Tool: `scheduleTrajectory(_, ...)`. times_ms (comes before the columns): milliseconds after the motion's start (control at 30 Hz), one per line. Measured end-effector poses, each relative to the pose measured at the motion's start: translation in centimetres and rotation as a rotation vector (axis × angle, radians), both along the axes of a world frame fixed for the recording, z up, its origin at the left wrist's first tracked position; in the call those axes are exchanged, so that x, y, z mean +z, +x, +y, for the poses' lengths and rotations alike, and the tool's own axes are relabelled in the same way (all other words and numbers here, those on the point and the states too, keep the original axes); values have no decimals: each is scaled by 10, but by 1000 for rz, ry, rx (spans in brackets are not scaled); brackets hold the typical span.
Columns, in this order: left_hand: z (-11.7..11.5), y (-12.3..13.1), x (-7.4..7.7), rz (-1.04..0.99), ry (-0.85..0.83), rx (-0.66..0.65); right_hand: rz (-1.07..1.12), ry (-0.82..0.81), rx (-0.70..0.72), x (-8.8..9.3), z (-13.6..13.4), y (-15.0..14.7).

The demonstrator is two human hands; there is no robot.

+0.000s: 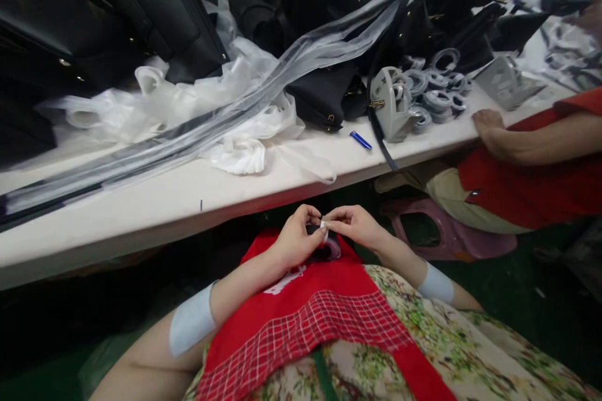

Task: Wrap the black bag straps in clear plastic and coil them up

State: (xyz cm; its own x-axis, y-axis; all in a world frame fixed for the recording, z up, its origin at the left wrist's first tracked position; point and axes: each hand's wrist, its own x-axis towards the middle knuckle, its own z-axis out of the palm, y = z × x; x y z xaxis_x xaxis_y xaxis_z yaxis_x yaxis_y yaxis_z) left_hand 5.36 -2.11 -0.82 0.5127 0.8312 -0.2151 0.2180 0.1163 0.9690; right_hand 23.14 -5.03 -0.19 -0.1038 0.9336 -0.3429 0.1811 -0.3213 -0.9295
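My left hand [298, 235] and my right hand [353, 224] meet above my lap, just below the table's front edge. Between their fingertips is a small white piece [324, 225], pinched from both sides. A dark item with a purplish rounded part [333, 249] lies under my hands against the red apron [310, 282]; my fingers hide much of it. Fingers and thumb are closed on each hand.
The white table [155, 200] carries black bags [160, 6], crumpled white wrapping [188, 97], long clear plastic strips, a blue pen-like item [360, 140], grey tape dispensers [392, 103] and coiled cables [437, 100]. At right, a person in red rests a hand on the table edge near a pink stool [442, 225].
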Motion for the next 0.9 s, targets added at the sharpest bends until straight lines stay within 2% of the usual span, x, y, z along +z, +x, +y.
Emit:
scheduleTrajectory(133, 5, -3, 4, 39, 45, -78, -45, -11, 79, 3, 6, 4)
scheduleTrajectory(200, 10, -8, 5, 35, 48, -172, -107, 26, 120, 9, 7, 4)
scheduleTrajectory(300, 18, -15, 5, 73, 40, -365, -277, 166, 143, 17, 8, 2)
scheduleTrajectory(367, 22, -18, 2, 64, -49, -427, -430, 291, 185, 19, 9, 0)
scheduleTrajectory(500, 22, -13, -6, -90, -387, -360, -723, 455, 286, 17, 9, -3)
scheduleTrajectory(600, 19, -7, -7, -188, -557, -287, -827, 503, 292, 13, 7, -2)
scheduleTrajectory(800, 21, -2, -6, -220, -583, -121, -658, 622, 402, 10, 1, 9)
scheduleTrajectory(900, 26, -1, -2, -296, -607, -77, -630, 673, 391, 12, -3, 12)
